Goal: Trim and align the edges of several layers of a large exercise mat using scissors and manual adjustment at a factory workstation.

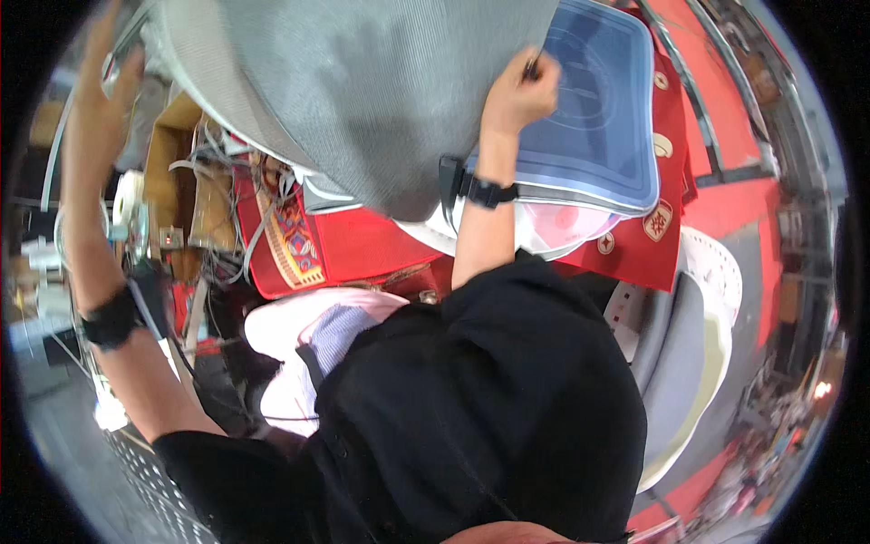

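The work area is a cluttered room with a red-and-grey floor (729,100). One person in one black short-sleeved shirt (471,390) occupies the near side. Two wristbands are worn: one wide black fabric band (109,319) on the left forearm and one black strap with a small square unit (488,192) on the right wrist.

Left of the shirt lie one pale pink fabric item (276,325) and one blue-and-white striped fabric item (337,337). Right of it stands one grey-and-white curved seat shell (684,363). Ahead lies one red padded piece (362,249) with one patterned band (294,240). One red printed sheet (625,267), bearing at least four pale emblems, extends to the right.

One large grey ribbed-fabric piece (381,100) fills the top centre, between the two hands. The right hand (521,95) is beside its right edge, above one translucent blue rectangular lid (607,118); its fingers are curled tightly around one small dark object (531,69). Contact with the fabric cannot be determined.

The left hand (101,91) is raised near the left side of the grey piece, blurred; its thumb stands apart from the fingers. Whether it grips anything cannot be determined. Beyond the left forearm are one white roll (128,196), one brown cardboard box (170,172) and tangled pale cables (217,161), too intertwined to count.
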`<action>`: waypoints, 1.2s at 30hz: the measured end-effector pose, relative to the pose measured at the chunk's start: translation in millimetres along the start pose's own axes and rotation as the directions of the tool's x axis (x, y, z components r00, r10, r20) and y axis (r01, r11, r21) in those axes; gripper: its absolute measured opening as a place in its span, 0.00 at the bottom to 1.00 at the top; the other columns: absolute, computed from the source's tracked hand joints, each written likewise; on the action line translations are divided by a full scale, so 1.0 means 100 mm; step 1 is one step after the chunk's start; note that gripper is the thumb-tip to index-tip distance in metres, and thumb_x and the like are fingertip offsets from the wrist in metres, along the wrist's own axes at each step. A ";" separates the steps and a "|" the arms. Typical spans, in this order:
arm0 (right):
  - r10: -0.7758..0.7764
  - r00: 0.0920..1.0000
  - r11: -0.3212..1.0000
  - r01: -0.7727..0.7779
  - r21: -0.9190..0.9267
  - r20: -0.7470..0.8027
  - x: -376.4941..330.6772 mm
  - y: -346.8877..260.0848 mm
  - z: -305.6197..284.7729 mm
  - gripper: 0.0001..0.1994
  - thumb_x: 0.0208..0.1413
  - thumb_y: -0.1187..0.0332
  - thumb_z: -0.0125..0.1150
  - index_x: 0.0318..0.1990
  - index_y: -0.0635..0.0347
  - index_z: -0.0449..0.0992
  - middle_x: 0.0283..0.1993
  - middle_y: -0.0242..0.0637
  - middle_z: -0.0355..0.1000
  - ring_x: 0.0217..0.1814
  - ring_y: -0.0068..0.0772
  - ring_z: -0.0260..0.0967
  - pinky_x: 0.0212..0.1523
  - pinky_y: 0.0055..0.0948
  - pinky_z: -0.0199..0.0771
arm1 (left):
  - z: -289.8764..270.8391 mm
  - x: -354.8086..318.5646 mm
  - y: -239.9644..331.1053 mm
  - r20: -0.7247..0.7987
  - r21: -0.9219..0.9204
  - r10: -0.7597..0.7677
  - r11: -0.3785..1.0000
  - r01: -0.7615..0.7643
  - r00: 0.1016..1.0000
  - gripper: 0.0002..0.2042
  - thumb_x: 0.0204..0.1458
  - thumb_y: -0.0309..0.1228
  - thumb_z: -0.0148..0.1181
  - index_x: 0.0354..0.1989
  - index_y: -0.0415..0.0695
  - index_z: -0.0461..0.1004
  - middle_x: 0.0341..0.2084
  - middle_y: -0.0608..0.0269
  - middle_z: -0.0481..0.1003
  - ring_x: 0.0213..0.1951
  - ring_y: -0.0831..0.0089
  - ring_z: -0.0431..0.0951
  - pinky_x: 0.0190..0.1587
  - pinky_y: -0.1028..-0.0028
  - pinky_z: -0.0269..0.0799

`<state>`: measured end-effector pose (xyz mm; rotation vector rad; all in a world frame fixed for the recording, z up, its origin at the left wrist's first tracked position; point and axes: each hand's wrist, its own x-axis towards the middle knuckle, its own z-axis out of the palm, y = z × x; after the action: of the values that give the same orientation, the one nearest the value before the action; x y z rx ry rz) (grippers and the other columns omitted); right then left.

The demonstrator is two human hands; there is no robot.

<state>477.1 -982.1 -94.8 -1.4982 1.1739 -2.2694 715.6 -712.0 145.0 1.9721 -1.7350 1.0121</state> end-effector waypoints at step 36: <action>-0.574 0.430 -0.325 -0.901 0.288 0.697 -0.41 -2.96 -0.05 0.16 0.57 0.55 0.45 0.29 0.57 0.71 0.26 0.31 0.64 0.25 0.17 0.62 0.30 0.19 0.62 | -3.13 -2.08 2.22 -0.136 -0.072 -0.310 0.950 0.303 0.941 0.15 0.53 0.35 0.51 0.49 0.51 0.69 0.51 0.61 0.67 0.53 0.73 0.66 0.57 0.68 0.59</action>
<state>569.4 -758.3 80.6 -0.7844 -0.8172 -0.6463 409.8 -401.5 173.9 2.0018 -1.3111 0.9657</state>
